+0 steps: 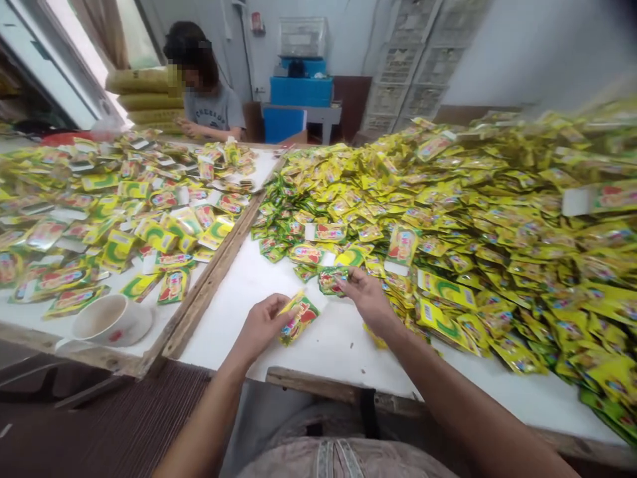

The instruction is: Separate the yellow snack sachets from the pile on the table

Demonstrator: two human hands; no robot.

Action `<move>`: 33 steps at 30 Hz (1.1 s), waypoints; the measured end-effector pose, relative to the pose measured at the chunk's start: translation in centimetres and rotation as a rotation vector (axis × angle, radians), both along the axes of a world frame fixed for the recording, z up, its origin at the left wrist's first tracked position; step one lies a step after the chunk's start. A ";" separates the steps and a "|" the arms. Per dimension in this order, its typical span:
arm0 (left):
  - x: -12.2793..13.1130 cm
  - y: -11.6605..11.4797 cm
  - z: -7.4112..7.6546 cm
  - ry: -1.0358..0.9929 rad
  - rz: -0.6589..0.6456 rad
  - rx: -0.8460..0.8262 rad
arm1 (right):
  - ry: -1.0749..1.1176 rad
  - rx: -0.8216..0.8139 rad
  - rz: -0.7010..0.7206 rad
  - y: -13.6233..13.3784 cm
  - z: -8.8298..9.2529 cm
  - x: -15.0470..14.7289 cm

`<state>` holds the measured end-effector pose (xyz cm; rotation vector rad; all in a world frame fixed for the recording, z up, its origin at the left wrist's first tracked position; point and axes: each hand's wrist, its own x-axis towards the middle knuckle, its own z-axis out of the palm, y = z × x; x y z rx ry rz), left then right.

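My left hand (263,325) is closed on a small stack of yellow and green sachets (298,318), held just above the white table (318,345). My right hand (365,299) reaches forward and pinches another sachet (331,279) at the near edge of the big heap of sachets (472,219). That heap covers the right half of the table and rises toward the far right.
A second white table (164,312) on the left carries larger sachet packs and a white cup on a saucer (107,320). A wooden strip (219,265) separates the tables. A person in a grey shirt (212,109) works at the far end. Blue bins and white crates stand behind.
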<state>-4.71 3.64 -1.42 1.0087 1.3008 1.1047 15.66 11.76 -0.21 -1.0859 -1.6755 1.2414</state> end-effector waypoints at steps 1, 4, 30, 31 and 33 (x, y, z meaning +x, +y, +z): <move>0.6 0.3 0.0 -0.001 -0.021 0.005 | 0.049 -0.033 0.007 0.1 0.4 0.4; 2.2 0.8 0.0 -0.052 -0.046 -0.016 | 0.097 -0.060 -0.031 0.2 0.9 1.5; 6.6 1.6 0.3 -0.290 0.039 -0.238 | -1.018 0.369 -0.034 -2.8 1.2 9.1; 6.4 1.6 0.2 -0.284 0.046 -0.231 | -1.083 0.414 -0.016 -3.1 0.8 9.4; 6.3 1.6 0.0 -0.261 0.058 -0.213 | -1.094 0.440 -0.005 -3.2 -0.1 9.6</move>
